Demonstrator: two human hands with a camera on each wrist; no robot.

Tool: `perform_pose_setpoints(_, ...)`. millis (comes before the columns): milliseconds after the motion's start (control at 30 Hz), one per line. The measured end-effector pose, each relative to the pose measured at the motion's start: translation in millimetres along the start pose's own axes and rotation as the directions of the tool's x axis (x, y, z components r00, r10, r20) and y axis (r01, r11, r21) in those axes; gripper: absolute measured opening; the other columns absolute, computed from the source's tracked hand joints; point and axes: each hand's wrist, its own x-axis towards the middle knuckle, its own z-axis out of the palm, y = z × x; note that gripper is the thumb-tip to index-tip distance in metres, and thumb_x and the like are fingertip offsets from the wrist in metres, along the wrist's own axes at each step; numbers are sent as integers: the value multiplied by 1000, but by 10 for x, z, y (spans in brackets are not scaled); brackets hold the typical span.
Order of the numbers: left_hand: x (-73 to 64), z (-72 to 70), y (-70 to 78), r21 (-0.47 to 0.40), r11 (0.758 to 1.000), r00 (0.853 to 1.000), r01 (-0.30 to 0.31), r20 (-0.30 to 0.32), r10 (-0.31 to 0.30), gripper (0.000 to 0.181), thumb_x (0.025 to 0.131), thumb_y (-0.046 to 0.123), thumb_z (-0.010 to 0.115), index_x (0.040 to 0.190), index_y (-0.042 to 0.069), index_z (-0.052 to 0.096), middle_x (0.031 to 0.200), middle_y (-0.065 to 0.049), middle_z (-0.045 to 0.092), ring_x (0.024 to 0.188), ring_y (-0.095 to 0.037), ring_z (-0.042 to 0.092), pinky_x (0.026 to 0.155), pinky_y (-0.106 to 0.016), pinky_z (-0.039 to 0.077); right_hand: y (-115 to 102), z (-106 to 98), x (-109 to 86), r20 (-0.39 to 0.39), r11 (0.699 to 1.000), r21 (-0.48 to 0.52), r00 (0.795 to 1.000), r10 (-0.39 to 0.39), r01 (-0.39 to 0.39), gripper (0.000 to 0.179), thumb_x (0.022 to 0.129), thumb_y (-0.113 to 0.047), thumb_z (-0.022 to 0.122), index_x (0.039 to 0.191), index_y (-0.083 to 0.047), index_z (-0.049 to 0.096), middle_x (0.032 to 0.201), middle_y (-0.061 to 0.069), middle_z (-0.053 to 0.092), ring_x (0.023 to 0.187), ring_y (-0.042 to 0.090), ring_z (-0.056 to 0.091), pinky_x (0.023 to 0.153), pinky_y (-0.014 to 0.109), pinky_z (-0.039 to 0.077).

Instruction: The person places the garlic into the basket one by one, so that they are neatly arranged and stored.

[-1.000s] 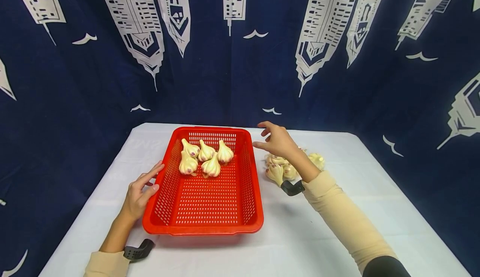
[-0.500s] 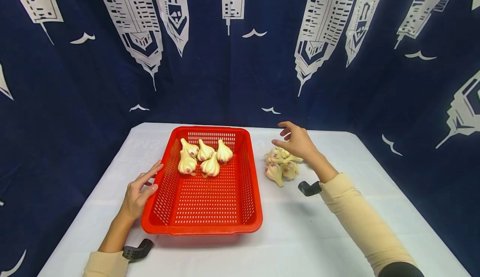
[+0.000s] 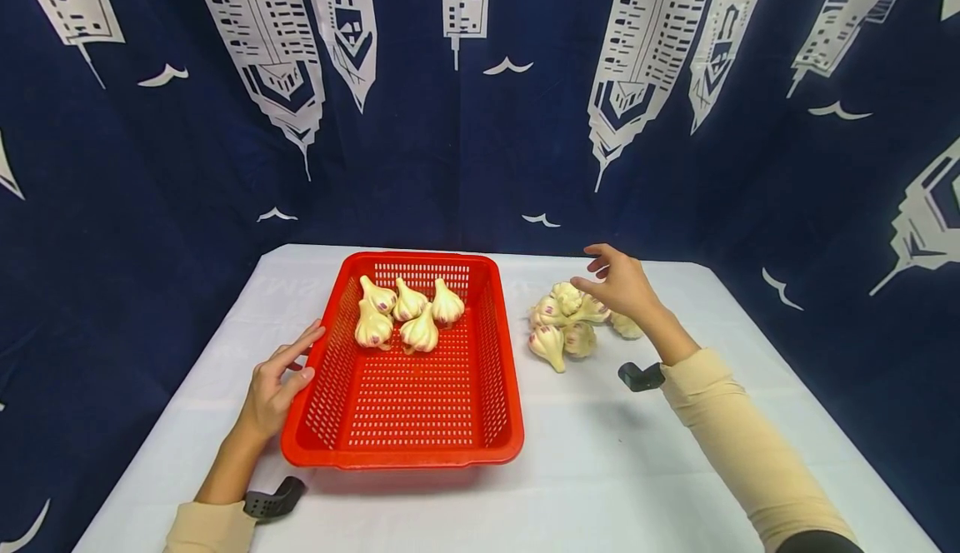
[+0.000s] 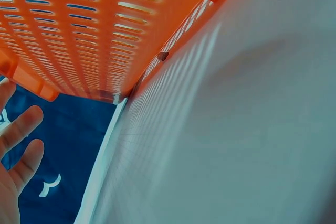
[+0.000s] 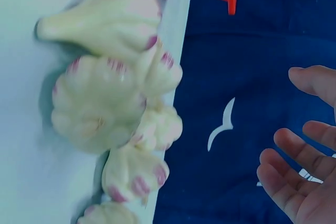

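Observation:
A red perforated basket stands left of centre on the table. In its far half lie several garlic bulbs. My left hand rests against the basket's left rim, its fingers spread and not curled round it. In the right wrist view, a heap of garlic bulbs sits below and beside my right hand, whose fingers are loosely bent around nothing. From the head view, that right hand hovers over the far right side of this heap. It touches none of the bulbs.
A white cloth covers the table. Behind it hangs a dark blue curtain with white buildings and birds. Black bands are worn on both wrists. The basket's outer side wall fills the upper left of the left wrist view.
My right hand has moved right, from beside the basket's right rim to above the garlic heap, uncovering more bulbs. My left hand and the basket stay where they were.

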Motion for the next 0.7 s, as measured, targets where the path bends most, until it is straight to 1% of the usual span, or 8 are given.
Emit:
perform_pose_setpoints(100,2,-3,12,-2,1000,1000,7,3,-7,51,81,2,54,132,0,62,139,-19,55,100,-3,55,77,-17,42,93,-23,-7,-12,1000,-15,1000,16,-16,61,86,-23,75,134,7,51,109,27,65,99,41,62,88,51,49)
perform_pose_setpoints(333,-9,5,1,1,1000,1000,-2,-1,2,51,81,1,54,131,-1,62,138,-20,56,100,-3,54,77,-16,41,310,-63,-43,-21,996,-42,996,82,-83,61,86,-25,73,133,8,51,113,29,63,104,44,60,89,52,49)
perform_pose_setpoints(567,-13,4,4,-3,1000,1000,-7,-5,7,51,81,1,54,131,-1,62,137,-20,56,99,-3,55,77,-16,42,523,-44,-79,-46,990,-85,993,112,-116,59,86,-25,73,130,10,52,116,32,61,105,45,59,89,54,48)
perform_pose_setpoints(700,-3,1,7,-2,1000,1000,-5,-4,5,51,81,1,54,131,-1,62,138,-20,56,99,-3,55,76,-18,42,640,-27,-114,-41,986,-90,990,137,-140,62,86,-27,74,130,11,52,118,33,60,108,46,57,89,55,48)
